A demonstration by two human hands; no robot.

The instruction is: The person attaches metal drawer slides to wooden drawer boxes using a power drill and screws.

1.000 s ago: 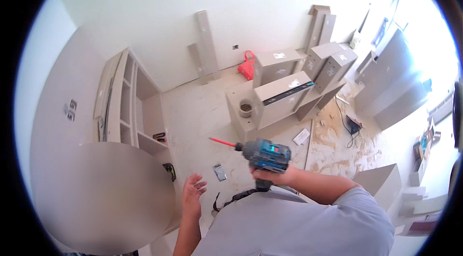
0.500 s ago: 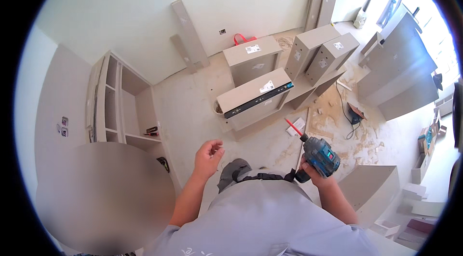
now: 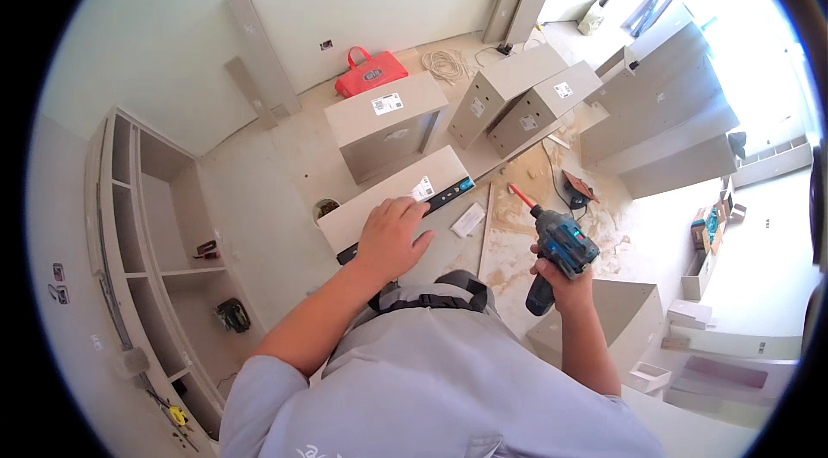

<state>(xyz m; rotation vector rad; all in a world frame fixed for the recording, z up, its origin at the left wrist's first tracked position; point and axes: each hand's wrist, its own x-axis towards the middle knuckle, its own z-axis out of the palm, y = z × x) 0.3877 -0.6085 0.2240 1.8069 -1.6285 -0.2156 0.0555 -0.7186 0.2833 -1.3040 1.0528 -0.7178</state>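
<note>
My right hand (image 3: 561, 275) grips a blue and black cordless drill (image 3: 562, 242), its long red bit pointing up and to the left. Fingers apart, my left hand (image 3: 393, 238) is over the near edge of a beige drawer box (image 3: 366, 203); whether it touches the panel I cannot tell. A black drawer slide (image 3: 450, 193) runs along that box's edge, beside a white label. Just behind stands another beige drawer box (image 3: 388, 117).
Two more drawer boxes (image 3: 509, 104) stand at the back. A red bag (image 3: 371, 72) and coiled cord (image 3: 444, 66) lie by the wall. An open cabinet frame (image 3: 159, 285) occupies the left. Large beige panels (image 3: 660, 113) stand right, near a corded tool (image 3: 580, 186).
My left hand has moved forward to the near drawer box. The view has shifted rightward, showing more of the red bag. The drill stays in my right hand.
</note>
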